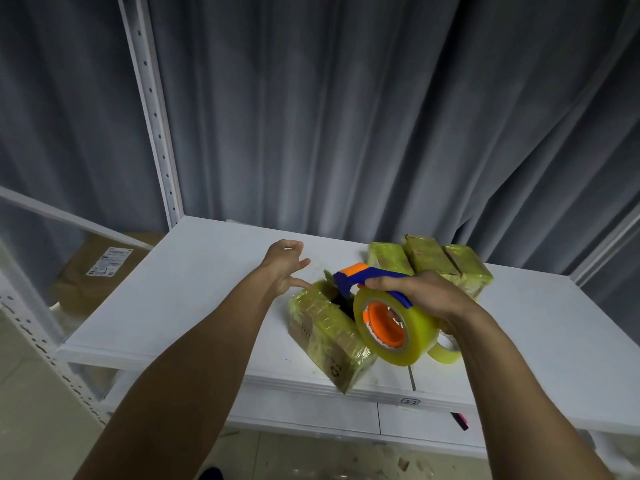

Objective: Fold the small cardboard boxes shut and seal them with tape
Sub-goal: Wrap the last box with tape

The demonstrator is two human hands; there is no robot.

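Small brown tape-wrapped cardboard box (325,329) on white shelf (194,289), far end gaping, unsealed; three taped boxes (433,261) behind it look finished; left hand (284,268) fingers spread at its far edge; right hand (426,292) grips blue-orange tape dispenser (381,323) above it.

Light is dim and cool, falling softly from above, so the flat white shelf board (194,278) is brightest while the pleated grey curtain (381,116) sinks into murky folds, darker toward the upper corners. Shadows are faint and soft-edged around the tape-wrapped brown cardboard box (322,334), and a mild sheen lies on the roll of clear yellowish tape (415,341). The wide lens bows the white perforated metal upright (152,109) and stretches the bare forearms (194,375) at the lower edge, where detail smears slightly.
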